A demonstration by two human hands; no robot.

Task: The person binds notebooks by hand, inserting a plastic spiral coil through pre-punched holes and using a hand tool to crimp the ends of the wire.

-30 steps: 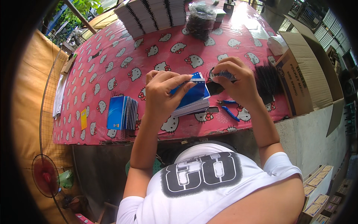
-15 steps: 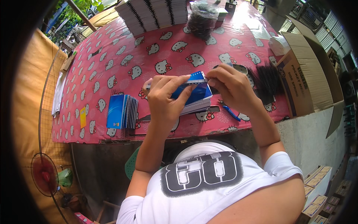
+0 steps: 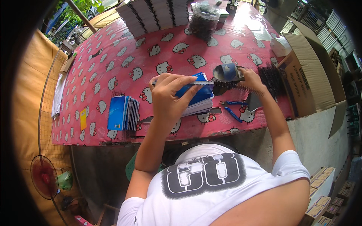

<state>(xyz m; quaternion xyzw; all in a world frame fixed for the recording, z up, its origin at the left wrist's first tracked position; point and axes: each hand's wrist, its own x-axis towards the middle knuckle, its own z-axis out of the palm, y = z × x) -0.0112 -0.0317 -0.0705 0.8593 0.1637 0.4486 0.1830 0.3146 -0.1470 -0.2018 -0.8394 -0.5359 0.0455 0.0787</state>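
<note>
My left hand (image 3: pixel 169 88) pinches a small blue-covered notebook (image 3: pixel 199 77), its spine edge turned toward the right. A black spiral coil (image 3: pixel 235 86) runs from that edge out to the right, in front of a rounded blue-and-white cylinder (image 3: pixel 225 72). My right hand (image 3: pixel 252 80) is at the cylinder's right end, fingers curled; what they grip is hidden. Below the held notebook is a stack of blue-covered notebooks (image 3: pixel 198 107). Blue-handled pliers (image 3: pixel 233 113) lie to its right.
Spiral-bound blue notebooks (image 3: pixel 122 113) stand at the left, near a yellow card (image 3: pixel 83 119). Tall stacks of white bound books (image 3: pixel 151 17) and a plastic bag of black coils (image 3: pixel 203 22) sit at the back. More loose coils (image 3: pixel 268 79) lie beside an open cardboard box (image 3: pixel 301 84).
My right hand has moved from the notebook's edge rightward to the cylinder, uncovering the coil and the cylinder. My left hand keeps its hold on the notebook, almost unmoved.
</note>
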